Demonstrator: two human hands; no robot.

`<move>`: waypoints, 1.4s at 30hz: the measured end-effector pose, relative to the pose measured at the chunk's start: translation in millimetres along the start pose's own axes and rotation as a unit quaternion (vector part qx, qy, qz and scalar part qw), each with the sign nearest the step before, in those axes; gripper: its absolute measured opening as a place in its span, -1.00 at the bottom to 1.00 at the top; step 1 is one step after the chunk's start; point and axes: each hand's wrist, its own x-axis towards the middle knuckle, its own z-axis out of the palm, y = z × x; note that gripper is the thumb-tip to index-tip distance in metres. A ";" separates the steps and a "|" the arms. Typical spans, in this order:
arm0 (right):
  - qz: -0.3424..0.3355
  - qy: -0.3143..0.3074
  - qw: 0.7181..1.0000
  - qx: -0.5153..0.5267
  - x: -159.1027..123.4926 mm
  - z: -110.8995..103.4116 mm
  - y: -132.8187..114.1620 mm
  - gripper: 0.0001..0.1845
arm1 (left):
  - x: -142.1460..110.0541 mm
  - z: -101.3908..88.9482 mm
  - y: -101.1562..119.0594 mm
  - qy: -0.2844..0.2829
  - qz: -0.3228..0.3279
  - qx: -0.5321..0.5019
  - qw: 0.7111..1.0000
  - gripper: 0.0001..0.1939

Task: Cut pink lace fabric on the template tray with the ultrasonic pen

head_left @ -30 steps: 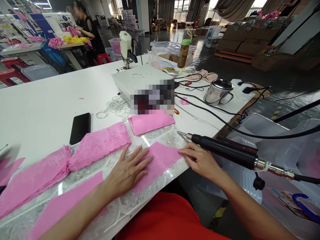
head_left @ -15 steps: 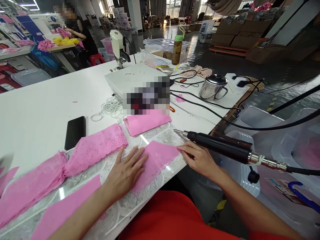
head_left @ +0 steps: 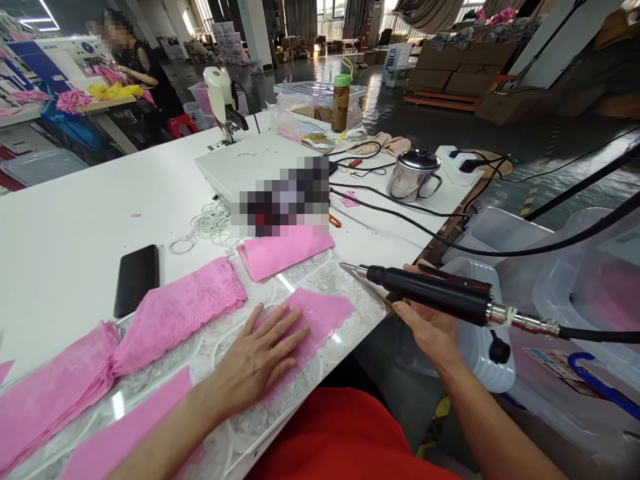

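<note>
My left hand (head_left: 265, 357) lies flat, fingers spread, on a pink lace-edged fabric piece (head_left: 325, 320). Under the fabric is a clear patterned sheet (head_left: 357, 283) on the white table. At the table's right edge my right hand (head_left: 433, 330) is open, its thumb apart from the other fingers. It is right by a black pen-shaped cutting tool (head_left: 430, 287) with a pointed metal tip and a cable. Some fingers are hidden behind the tool; whether they touch it I cannot tell. Stacked pink lace pieces (head_left: 183, 310) and a folded pink piece (head_left: 287, 252) lie farther back.
A black phone (head_left: 137, 280), white elastic loops (head_left: 213, 223) and a pale box-shaped device (head_left: 250, 160) occupy the table. Behind are a metal mug (head_left: 414, 177) and a green-capped bottle (head_left: 341, 103). Clear plastic bins (head_left: 515, 230) stand at right. A co-worker (head_left: 145, 73) sits far left.
My right hand has let go of the fabric's right corner and moved right, opening beside the cutting tool. My left hand stays flat on the fabric. The view has shifted slightly.
</note>
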 end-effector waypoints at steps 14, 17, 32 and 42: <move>-0.040 0.147 0.933 0.326 45.9 35.8 -39.3 -0.72 | -2.6 2.5 3.4 -0.019 -0.003 -0.024 1.000 -0.53; -0.038 0.128 0.937 0.324 47.4 17.7 -52.5 -0.80 | -3.2 4.2 3.7 -0.018 -0.006 -0.029 0.999 -0.53; -0.027 0.028 0.973 0.229 42.1 16.4 -54.4 -0.84 | -4.5 5.2 5.7 -0.032 -0.030 -0.085 0.995 -0.51; -0.028 -0.008 0.963 0.268 40.6 18.1 -49.7 -0.85 | -2.5 2.3 6.2 -0.034 -0.020 -0.065 0.997 -0.53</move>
